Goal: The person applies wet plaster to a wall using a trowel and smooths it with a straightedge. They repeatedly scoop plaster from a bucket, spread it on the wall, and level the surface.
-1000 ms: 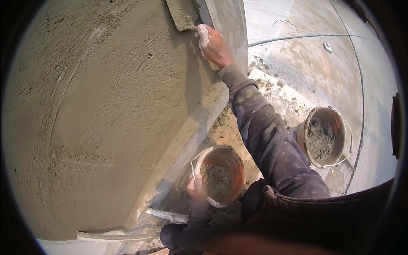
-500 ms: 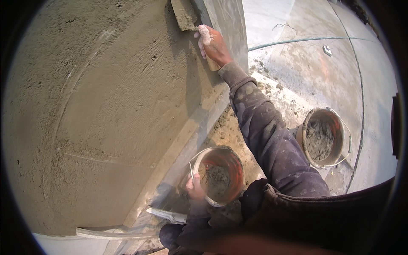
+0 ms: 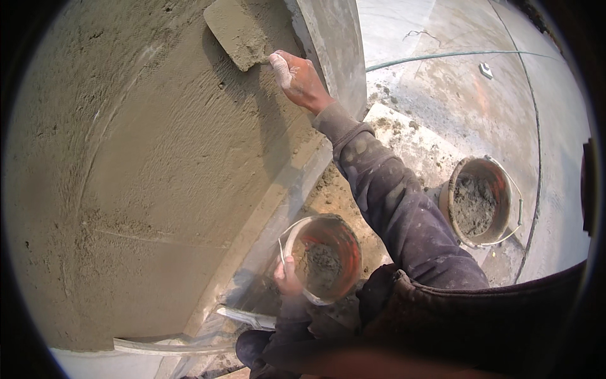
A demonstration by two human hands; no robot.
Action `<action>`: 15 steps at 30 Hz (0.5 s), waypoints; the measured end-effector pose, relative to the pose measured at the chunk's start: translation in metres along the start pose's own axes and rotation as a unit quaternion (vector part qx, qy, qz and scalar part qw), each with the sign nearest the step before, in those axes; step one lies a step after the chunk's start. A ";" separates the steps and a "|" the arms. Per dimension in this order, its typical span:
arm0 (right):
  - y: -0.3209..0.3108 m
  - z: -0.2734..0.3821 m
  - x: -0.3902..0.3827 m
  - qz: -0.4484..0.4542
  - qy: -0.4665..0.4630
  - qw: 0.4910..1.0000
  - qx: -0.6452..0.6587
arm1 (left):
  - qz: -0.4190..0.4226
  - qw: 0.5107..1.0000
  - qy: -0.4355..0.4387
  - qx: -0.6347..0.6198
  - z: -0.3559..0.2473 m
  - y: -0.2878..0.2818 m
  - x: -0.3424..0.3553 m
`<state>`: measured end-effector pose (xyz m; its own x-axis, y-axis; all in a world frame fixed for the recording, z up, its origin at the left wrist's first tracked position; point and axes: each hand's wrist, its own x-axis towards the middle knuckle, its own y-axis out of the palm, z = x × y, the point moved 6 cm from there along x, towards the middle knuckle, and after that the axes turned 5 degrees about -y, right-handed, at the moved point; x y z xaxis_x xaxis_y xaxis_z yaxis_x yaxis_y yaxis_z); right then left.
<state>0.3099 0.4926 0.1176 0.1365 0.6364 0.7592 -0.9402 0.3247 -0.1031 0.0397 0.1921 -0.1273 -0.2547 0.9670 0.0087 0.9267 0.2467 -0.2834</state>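
Note:
My right hand is closed round the handle of a trowel, up at the top of the view. Its mortar-smeared blade lies against or very near the wet mortar wall and casts a shadow there. The handle is mostly hidden by my fingers. Lower down, my left hand grips the left side of a bucket at its rim, beside the wire handle. The bucket is tilted so that its inside shows, with grey mortar at the bottom.
A second bucket, partly filled with mortar, stands at the right beyond my right forearm. A mortar-spattered board lies on the concrete floor. A green hose crosses that floor. A concrete edge borders the wall at the upper right.
My right hand and the trowel have moved left and a little down across the wall, so more of the blade shows. My left hand and its bucket have hardly moved.

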 end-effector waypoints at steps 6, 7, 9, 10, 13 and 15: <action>-0.019 -0.017 0.020 -0.036 0.140 0.985 0.093 | 0.011 0.999 -0.031 -0.024 0.010 0.001 0.004; -0.019 -0.018 0.020 -0.023 0.166 0.981 0.101 | 0.006 0.999 -0.030 -0.013 0.009 0.001 0.003; -0.014 -0.010 0.019 -0.021 0.106 0.993 0.052 | 0.000 0.999 -0.043 -0.018 0.002 0.001 0.002; -0.012 -0.006 0.017 -0.019 0.077 0.997 0.027 | -0.003 0.999 -0.050 -0.019 -0.001 0.001 0.001; -0.008 0.012 0.007 0.011 0.001 1.000 -0.020 | -0.010 0.999 -0.027 -0.026 0.002 -0.002 0.001; -0.010 -0.003 0.012 -0.022 0.048 0.997 0.058 | -0.022 1.000 -0.012 -0.006 0.001 -0.002 0.000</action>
<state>0.3218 0.4994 0.1258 0.2025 0.6897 0.6952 -0.9615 0.2746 0.0077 0.0372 0.1915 -0.1281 -0.3015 0.9535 -0.0013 0.9178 0.2899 -0.2714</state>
